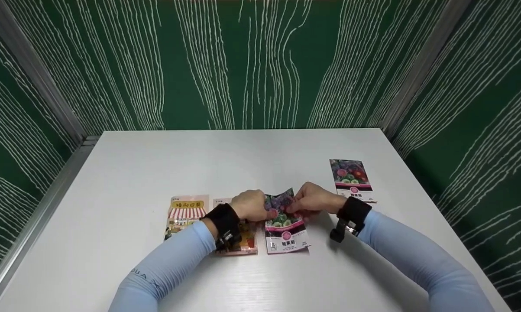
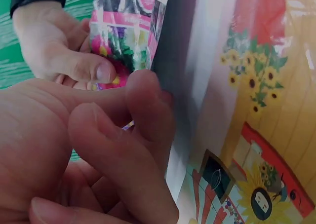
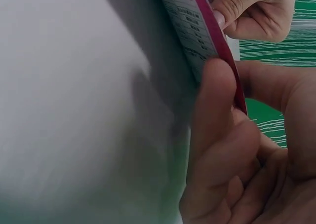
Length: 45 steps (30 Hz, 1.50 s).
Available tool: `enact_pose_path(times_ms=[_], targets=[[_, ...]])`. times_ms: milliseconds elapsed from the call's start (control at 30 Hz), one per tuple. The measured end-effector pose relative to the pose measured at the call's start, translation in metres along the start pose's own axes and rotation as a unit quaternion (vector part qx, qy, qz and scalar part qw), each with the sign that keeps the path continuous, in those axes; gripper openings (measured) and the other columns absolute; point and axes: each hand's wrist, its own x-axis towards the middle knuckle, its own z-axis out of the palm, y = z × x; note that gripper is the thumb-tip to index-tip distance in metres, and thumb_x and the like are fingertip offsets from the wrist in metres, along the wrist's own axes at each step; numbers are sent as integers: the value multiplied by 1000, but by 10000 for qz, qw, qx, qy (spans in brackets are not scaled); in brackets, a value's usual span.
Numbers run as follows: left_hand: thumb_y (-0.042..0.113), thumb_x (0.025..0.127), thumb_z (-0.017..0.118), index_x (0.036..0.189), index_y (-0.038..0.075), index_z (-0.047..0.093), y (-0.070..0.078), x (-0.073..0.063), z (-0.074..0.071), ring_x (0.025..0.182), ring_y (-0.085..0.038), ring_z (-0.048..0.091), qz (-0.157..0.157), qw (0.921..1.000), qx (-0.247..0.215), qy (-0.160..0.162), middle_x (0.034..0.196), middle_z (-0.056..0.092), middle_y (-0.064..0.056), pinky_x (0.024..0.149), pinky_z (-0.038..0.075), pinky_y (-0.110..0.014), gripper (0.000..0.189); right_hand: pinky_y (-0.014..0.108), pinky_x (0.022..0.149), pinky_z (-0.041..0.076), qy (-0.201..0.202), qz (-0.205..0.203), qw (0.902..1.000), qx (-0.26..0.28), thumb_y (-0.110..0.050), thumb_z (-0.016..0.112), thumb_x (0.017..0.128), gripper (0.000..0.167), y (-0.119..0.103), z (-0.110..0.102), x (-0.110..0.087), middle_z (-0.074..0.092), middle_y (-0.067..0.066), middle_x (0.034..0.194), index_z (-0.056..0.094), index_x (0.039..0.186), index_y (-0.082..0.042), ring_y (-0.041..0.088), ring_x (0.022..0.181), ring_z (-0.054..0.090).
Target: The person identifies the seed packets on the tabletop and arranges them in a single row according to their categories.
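A flower seed packet [image 1: 287,238] with a purple, red and green picture and a white lower part is slightly raised above the table, its top bent. My left hand [image 1: 250,205] pinches its upper left side between thumb and fingers. On the upper right side, my right hand [image 1: 314,200] pinches it too. The right wrist view shows the packet's printed back [image 3: 185,29] beside the right fingers. Close under my left hand lies a sunflower seed packet [image 1: 248,245], partly covered by the hand and wrist strap.
Another sunflower packet [image 1: 189,212] with a striped awning picture lies at the left, partly behind the left forearm. A second flower packet [image 1: 352,175] lies at the right, beyond the right wrist. The white table [image 1: 199,160] meets green, white-streaked walls [image 1: 277,65].
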Motion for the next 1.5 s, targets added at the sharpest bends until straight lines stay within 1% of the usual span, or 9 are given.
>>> enact_pose_path(times_ms=[200,400,500,667,733,800,1067,1233,1500], targets=[[49,97,76,70,12,62,-3,7,5,74,-26,66,-69,9997,244,-16,83,74,-11,72,59,-44,48,22,43,38,198,-104,9990,-377,-28,89,90,31,4,4,0,66,-4,53,81,68,-8,6,43,53],[48,89,79,74,12,67,-18,29,22,70,-27,67,-4,9982,534,256,81,73,-9,63,59,-45,41,22,43,45,253,-27,9976,-637,-31,89,90,32,7,6,-2,70,0,54,82,69,-9,7,44,62],[44,88,84,73,12,67,-13,23,18,69,-27,67,-137,9984,472,280,79,73,-8,63,59,-45,39,23,42,37,596,-62,9921,-1103,-39,92,85,37,7,8,-2,63,-4,48,81,62,-12,6,41,53],[40,87,86,61,20,48,-15,26,20,58,-18,52,-39,9984,388,402,62,51,3,52,46,-37,50,25,44,25,1021,-233,9807,-1650,-45,93,82,51,4,10,-2,47,-11,42,65,48,-19,6,40,39],[38,87,85,60,21,45,-15,26,20,57,-17,46,65,9983,364,441,61,47,4,50,41,-35,51,25,44,25,1063,-308,9797,-1669,-42,93,83,52,3,11,-3,45,-12,42,63,48,-18,5,40,38],[31,88,85,62,17,48,-2,12,8,57,-17,46,34,9991,213,374,64,49,1,50,39,-34,47,25,44,26,1065,-364,9799,-1645,-39,93,83,48,2,12,-3,47,-11,43,67,51,-15,6,40,39],[36,90,84,56,20,45,-5,9,11,50,-12,40,171,9984,-194,511,53,39,8,46,32,-30,54,24,45,28,1053,-647,9765,-1767,-32,91,83,44,-2,17,-1,51,-12,44,63,50,-22,4,41,43],[31,92,83,55,20,55,-12,3,7,49,-10,41,568,9922,-517,983,51,42,12,48,31,-27,47,25,46,27,1066,-712,9724,-1949,-31,89,87,41,-6,15,-2,51,-12,47,67,54,-20,6,44,43],[24,97,76,88,13,81,-27,-8,-5,61,-12,55,848,9794,-301,1811,75,73,1,59,43,-29,16,26,51,34,1605,-1113,9619,-1914,-25,85,90,28,-10,3,-2,60,-10,55,75,66,-16,8,50,49]])
